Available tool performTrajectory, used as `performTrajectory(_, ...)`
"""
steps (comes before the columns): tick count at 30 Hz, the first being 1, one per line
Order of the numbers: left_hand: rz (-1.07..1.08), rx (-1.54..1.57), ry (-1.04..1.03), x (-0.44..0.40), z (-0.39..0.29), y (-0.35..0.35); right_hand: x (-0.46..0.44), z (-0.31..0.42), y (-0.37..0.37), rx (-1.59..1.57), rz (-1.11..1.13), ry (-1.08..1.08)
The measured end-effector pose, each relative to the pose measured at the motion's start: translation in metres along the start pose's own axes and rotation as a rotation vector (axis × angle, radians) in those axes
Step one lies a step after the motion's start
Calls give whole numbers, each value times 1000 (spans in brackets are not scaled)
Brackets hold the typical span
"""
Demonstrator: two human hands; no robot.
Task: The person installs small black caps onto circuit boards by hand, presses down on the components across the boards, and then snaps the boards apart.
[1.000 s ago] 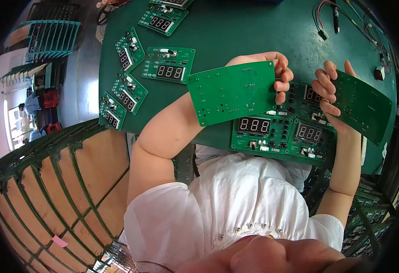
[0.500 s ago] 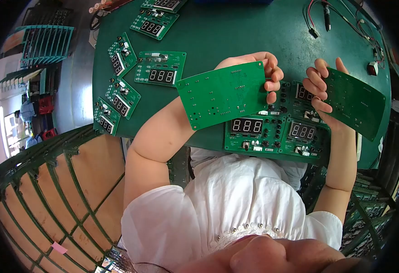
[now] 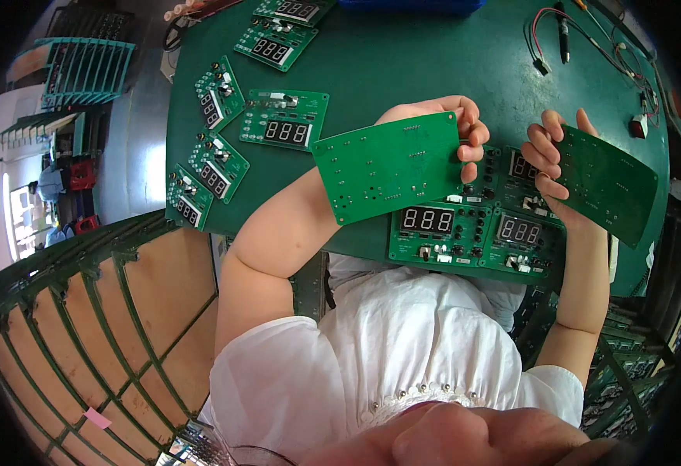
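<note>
My left hand (image 3: pixel 471 140) is closed around the right end of a green circuit board (image 3: pixel 387 167), whose solder side faces up at a tilt. To its right, my right hand (image 3: pixel 546 155) grips another circuit board (image 3: pixel 611 186) by its left edge. This one also shows its solder side and slopes down to the right. Below the hands lie several boards with three-digit displays, among them a front display board (image 3: pixel 437 233) and its neighbour (image 3: pixel 519 237). The held boards and my hands partly cover the ones behind.
On the left of the green table (image 3: pixel 402 58) are several more display boards (image 3: pixel 286 120). A blue container (image 3: pixel 410 6) is at the far edge. A black pen (image 3: pixel 563 39) and wires with a connector (image 3: pixel 541 66) lie at the far right. Wooden panels in a green frame (image 3: pixel 123 311) stand at lower left.
The whole view has shifted slightly, with the table and its boards appearing a little further right and lower. Both hands keep their boards in nearly the same pose.
</note>
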State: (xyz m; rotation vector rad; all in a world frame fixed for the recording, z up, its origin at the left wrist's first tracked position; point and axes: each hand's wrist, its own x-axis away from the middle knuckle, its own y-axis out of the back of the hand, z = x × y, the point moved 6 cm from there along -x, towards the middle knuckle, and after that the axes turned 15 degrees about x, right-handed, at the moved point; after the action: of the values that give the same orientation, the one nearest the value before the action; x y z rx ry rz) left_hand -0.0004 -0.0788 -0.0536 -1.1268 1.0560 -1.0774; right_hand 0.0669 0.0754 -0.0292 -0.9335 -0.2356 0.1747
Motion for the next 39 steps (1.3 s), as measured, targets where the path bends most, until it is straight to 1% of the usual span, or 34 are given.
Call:
performTrajectory(3,8,-28,-11,0,-1,0,-1,-1,0,-5,-6,-6)
performTrajectory(9,67,16,15,-1,-1,2,0,0,0,-8,10,4)
performTrajectory(15,72,-31,0,1,-2,-2,-1,1,-2,1,25,18)
performTrajectory(21,-4,-14,0,1,-2,-6,1,-1,-4,-50,56,-23)
performTrajectory(22,-64,-58,-38,0,-1,-11,3,0,-3,-59,53,-28)
performTrajectory(24,-87,54,-51,-1,-3,-8,4,2,-2,-72,91,-3)
performTrajectory(26,-45,-1,-128,-1,-9,-12,4,4,-5,-50,144,34)
performTrajectory(28,-53,-1,-213,2,-20,-7,3,4,-6,-83,222,53)
performTrajectory(32,-8,50,-258,4,-49,7,2,5,-7,-98,341,74)
performTrajectory(33,1,64,-259,5,-56,13,2,6,-8,-95,338,80)
performTrajectory(34,7,19,-321,7,-62,15,3,6,-8,-94,335,86)
performTrajectory(35,61,18,-352,11,-70,22,3,6,-8,-96,336,90)
performTrajectory(37,-138,16,-541,18,-72,14,4,6,-7,-88,328,92)
performTrajectory(39,-74,9,-517,22,-82,17,3,6,-7,-86,314,90)
